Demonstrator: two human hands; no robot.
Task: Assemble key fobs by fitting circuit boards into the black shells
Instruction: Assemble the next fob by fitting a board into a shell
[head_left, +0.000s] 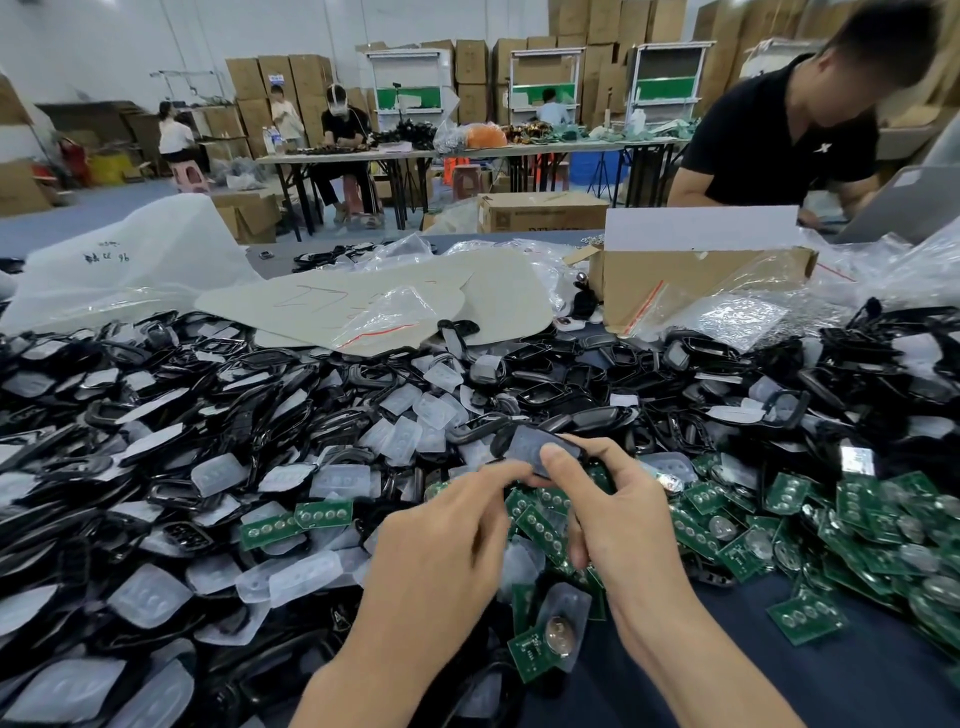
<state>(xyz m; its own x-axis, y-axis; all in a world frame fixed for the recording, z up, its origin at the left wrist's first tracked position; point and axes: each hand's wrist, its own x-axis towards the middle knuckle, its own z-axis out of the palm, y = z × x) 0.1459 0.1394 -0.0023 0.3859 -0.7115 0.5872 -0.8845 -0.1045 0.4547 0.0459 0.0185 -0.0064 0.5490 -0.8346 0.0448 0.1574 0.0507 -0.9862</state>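
Note:
Both hands meet over the table's middle on one black shell (524, 446) with a translucent button pad in it. My right hand (608, 512) grips the shell, its thumb pressing on top, and also holds a green circuit board (543, 535) under its curled fingers. My left hand (447, 540) pinches the shell's near edge with its fingertips. A heap of black shells and clear button pads (208, 467) fills the left and far side. Green circuit boards (857, 525) lie piled on the right.
A cardboard box (701, 280) stands at the back right among clear plastic bags (743, 312). Beige sheets (395, 296) and a white bag (135, 260) lie behind the heap. A person in a black shirt (789, 135) works at the far right.

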